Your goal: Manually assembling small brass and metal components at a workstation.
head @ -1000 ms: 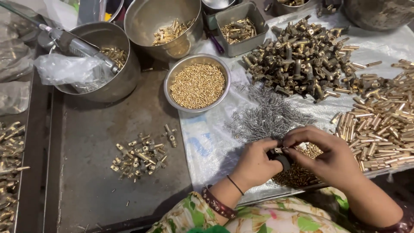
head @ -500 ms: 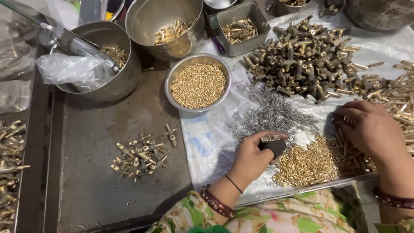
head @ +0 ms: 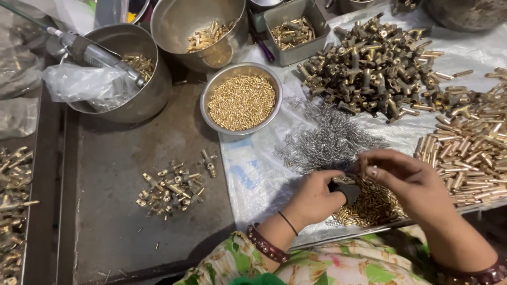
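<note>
My left hand [head: 316, 197] grips a small black block [head: 346, 191] with a brass part on top, low at the table's front. My right hand [head: 406, 179] is close beside it on the right and pinches a thin brass pin [head: 363, 167] upright between thumb and fingers, just above the block. Both hands hover over a heap of small brass pieces [head: 372, 207] on a white plastic sheet [head: 253, 174]. A pile of small steel springs [head: 330, 140] lies just behind the hands.
A steel bowl of tiny brass pins [head: 242, 101] stands left of the springs. Behind are a big heap of brass tee fittings [head: 369, 63], brass rods [head: 470, 150] at right, more bowls [head: 203, 31], a square tin [head: 294, 31], and assembled brass parts [head: 171, 187] on the dark tray.
My right hand went out to the brass rods at the right, then came back to the block with a thin brass pin. My left hand stayed put with the block.
</note>
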